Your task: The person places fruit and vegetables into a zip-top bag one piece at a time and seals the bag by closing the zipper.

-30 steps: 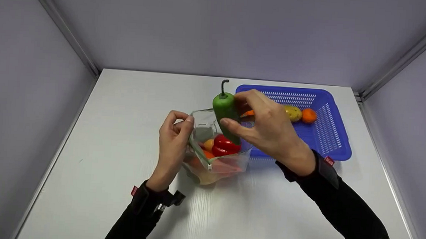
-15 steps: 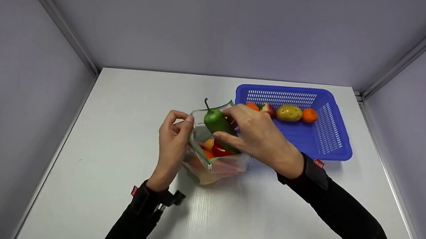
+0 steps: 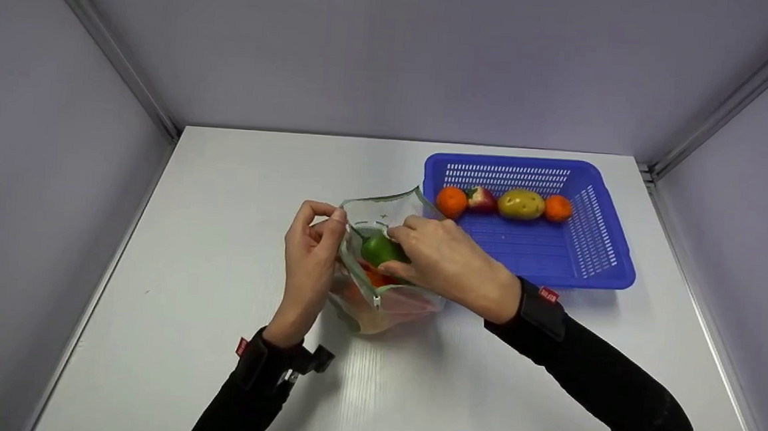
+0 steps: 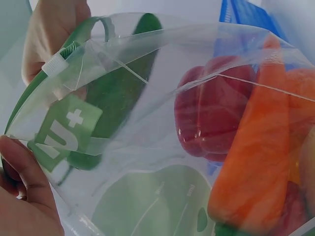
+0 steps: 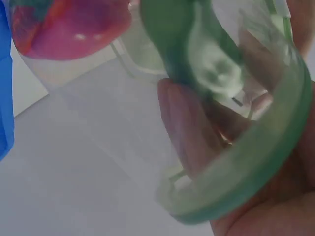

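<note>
My left hand (image 3: 309, 264) pinches the green-edged rim of a clear zip bag (image 3: 381, 209) at its left side. My right hand (image 3: 451, 263) reaches into the bag's mouth, thumb and fingers around a long green pepper (image 3: 379, 250). Through the film in the left wrist view, the pepper tilts near the opening, apart from a red bell pepper (image 4: 211, 108). A carrot (image 4: 256, 147) lies beside that, among other produce partly hidden. A white zip slider (image 4: 55, 65) sits on the green rim.
A blue slotted basket (image 3: 623, 277) stands right of the bag. Along its back lie an orange (image 3: 451, 201), a red-and-cream fruit (image 3: 483, 200), a potato (image 3: 521, 204) and a small orange fruit (image 3: 558, 208). Grey panels (image 3: 394, 56) enclose the white table (image 3: 239, 180).
My right hand has moved down and left, lowering the green pepper from above the bag into its mouth. The basket's produce is now uncovered. My left hand has barely moved.
</note>
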`<action>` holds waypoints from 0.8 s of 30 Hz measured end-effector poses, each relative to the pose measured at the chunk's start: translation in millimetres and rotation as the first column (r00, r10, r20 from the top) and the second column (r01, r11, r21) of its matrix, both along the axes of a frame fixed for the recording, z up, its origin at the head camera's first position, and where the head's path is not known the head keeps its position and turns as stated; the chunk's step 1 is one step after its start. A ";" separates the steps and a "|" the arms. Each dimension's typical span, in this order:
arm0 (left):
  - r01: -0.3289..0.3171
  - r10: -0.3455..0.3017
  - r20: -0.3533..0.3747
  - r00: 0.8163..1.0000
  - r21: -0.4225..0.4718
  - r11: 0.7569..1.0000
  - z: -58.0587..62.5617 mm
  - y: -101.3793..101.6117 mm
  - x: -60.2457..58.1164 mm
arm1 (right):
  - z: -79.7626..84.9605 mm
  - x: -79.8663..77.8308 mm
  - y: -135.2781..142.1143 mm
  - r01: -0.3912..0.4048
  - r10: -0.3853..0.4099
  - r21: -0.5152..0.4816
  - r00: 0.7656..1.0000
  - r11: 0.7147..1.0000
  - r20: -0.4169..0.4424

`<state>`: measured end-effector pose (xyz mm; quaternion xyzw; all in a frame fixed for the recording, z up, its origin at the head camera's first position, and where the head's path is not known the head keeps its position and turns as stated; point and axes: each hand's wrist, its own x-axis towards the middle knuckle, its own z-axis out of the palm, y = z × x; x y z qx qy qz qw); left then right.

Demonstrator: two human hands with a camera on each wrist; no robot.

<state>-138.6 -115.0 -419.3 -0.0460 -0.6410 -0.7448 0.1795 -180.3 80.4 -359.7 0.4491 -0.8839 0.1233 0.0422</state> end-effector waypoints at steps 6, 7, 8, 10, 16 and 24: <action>-0.009 0.009 0.003 1.000 0.024 1.000 0.4 0.9 -0.8 | 2.0 -0.9 10.3 -0.051 0.050 -0.072 0.999 0.996 -0.014; -0.011 0.011 0.006 1.000 0.026 1.000 0.3 0.9 -0.9 | 4.3 -1.2 13.4 -0.051 0.050 -0.084 0.999 0.995 -0.016; -0.012 0.011 0.010 1.000 0.028 1.000 0.2 1.0 -0.9 | 6.8 -1.9 16.8 -0.049 0.048 -0.099 0.999 0.994 -0.011; -0.013 0.013 0.014 1.000 0.027 1.000 0.2 0.9 -0.7 | 12.5 -3.5 24.9 -0.034 0.037 -0.137 0.999 0.990 0.019; -0.015 0.015 0.006 1.000 0.029 0.999 0.5 0.6 1.4 | 26.6 -15.1 55.7 0.008 0.002 -0.315 1.000 0.949 0.030; -0.009 0.009 0.008 1.000 0.023 1.000 0.0 -2.7 5.6 | 22.2 -34.6 84.6 0.129 -0.133 -0.326 0.991 0.936 0.011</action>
